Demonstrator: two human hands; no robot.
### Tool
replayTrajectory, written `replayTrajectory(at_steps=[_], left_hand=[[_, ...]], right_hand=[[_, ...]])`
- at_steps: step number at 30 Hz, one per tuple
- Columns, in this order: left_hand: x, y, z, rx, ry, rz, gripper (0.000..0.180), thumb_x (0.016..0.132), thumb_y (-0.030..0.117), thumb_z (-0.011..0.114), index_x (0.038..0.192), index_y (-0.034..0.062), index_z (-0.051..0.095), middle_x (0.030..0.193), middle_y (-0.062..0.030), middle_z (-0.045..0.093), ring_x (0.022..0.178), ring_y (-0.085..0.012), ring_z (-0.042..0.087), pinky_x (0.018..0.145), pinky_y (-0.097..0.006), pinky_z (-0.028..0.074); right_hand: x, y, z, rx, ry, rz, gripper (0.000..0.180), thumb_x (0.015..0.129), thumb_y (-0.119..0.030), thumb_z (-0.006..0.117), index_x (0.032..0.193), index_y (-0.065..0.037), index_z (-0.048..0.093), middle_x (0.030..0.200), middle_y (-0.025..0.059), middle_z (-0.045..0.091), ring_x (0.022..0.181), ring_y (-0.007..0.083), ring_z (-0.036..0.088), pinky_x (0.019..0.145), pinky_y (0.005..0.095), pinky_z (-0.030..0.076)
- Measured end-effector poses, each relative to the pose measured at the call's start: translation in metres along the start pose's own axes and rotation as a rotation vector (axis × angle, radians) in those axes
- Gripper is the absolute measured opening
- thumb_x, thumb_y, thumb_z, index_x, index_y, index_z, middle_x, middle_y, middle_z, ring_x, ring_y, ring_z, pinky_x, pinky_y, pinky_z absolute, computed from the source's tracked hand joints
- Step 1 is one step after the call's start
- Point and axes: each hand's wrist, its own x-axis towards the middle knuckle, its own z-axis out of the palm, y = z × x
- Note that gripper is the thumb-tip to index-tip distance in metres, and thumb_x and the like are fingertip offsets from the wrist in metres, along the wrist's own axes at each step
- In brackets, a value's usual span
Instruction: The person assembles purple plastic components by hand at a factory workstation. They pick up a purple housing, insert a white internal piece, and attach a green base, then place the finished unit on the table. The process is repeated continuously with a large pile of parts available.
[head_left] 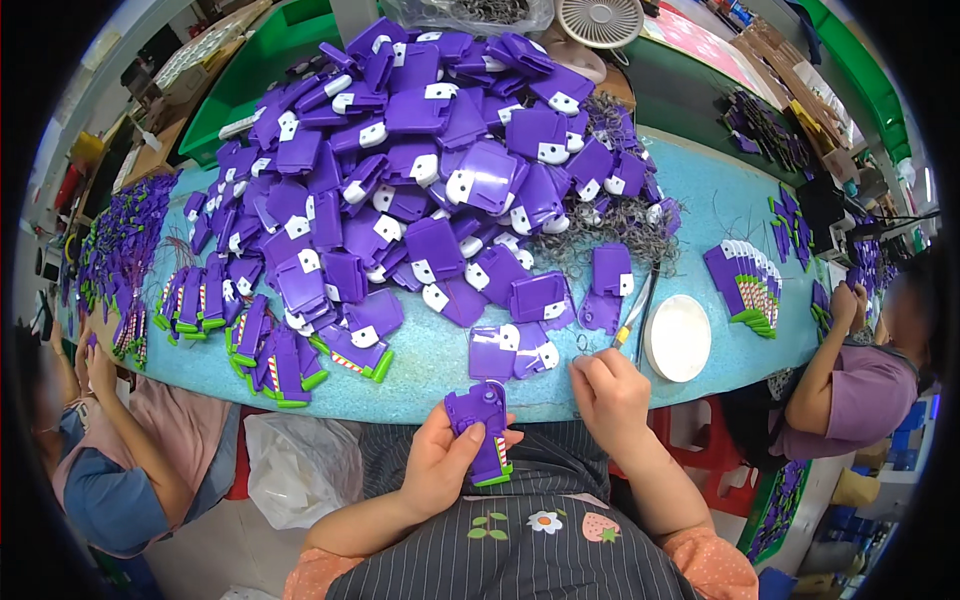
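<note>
My left hand (437,468) grips a purple plastic toy part (482,411) above my lap, thumb across its face. The part has a red-and-white striped strip and a bright green end. My right hand (612,395) is at the table's near edge with thumb and forefinger pinched together. A small curled dark wire (583,342) shows just beyond those fingertips; whether they grip it cannot be made out. Close by lie a purple-and-white casing (493,352), a knife with a whitish blade (625,332) and a round white dish (678,338).
A big heap of purple casings (400,180) covers the blue table (430,370). Tangled grey wires (620,235) lie beside it. Green-ended parts (280,360) are at left, with a fanned stack (745,285) at right. Co-workers sit on both sides. A plastic bag (300,470) hangs at lower left.
</note>
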Motion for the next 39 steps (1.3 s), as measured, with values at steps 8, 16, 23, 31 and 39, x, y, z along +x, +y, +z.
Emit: replayTrajectory(at_steps=[8,16,23,31,39], left_hand=[[0.000,0.006,0.010,-0.005,-0.027,0.048,0.031,0.096,0.010,0.041,0.124,-0.0007,0.036,0.114,-0.0199,0.056,0.099,-0.0280,0.062,0.085,-0.036,0.050],[0.000,0.005,0.013,0.011,-0.030,0.035,0.032,0.096,0.011,0.040,0.125,-0.0016,0.035,0.116,-0.0189,0.055,0.100,-0.0274,0.061,0.085,-0.035,0.050],[0.038,0.003,0.030,-0.095,-0.088,0.098,0.032,0.097,0.012,0.040,0.125,-0.0011,0.035,0.119,-0.0175,0.053,0.100,-0.0264,0.061,0.086,-0.034,0.050],[0.065,-0.005,0.033,-0.078,-0.055,0.125,0.031,0.096,0.015,0.043,0.123,0.0016,0.036,0.114,-0.0181,0.056,0.099,-0.0276,0.061,0.086,-0.038,0.051],[0.064,0.009,0.036,-0.244,-0.008,0.004,0.027,0.096,0.015,0.042,0.118,-0.0004,0.039,0.111,-0.0187,0.057,0.101,-0.0277,0.061,0.088,-0.038,0.050]], right_hand=[[0.009,0.001,-0.026,0.096,0.055,0.223,0.017,0.075,-0.012,0.070,0.083,-0.002,0.058,0.069,0.0104,0.058,0.054,0.0248,0.056,0.048,0.0340,0.043],[0.022,0.009,-0.014,0.450,-0.064,0.418,0.018,0.083,-0.017,0.064,0.079,-0.002,0.056,0.066,0.0073,0.061,0.051,0.0159,0.056,0.046,0.0281,0.041],[0.019,0.001,-0.010,1.580,-0.062,0.851,0.009,0.090,-0.015,0.054,0.088,-0.007,0.050,0.066,0.0041,0.057,0.047,0.0059,0.045,0.039,0.0166,0.029],[0.007,-0.010,0.000,1.549,0.076,0.824,0.007,0.089,-0.009,0.056,0.089,-0.004,0.051,0.072,0.0036,0.055,0.051,0.0065,0.044,0.044,0.0184,0.031],[-0.005,-0.016,0.001,1.203,0.139,0.454,0.008,0.088,-0.001,0.053,0.094,-0.001,0.048,0.088,0.0076,0.054,0.065,0.0082,0.054,0.055,0.0198,0.042]])
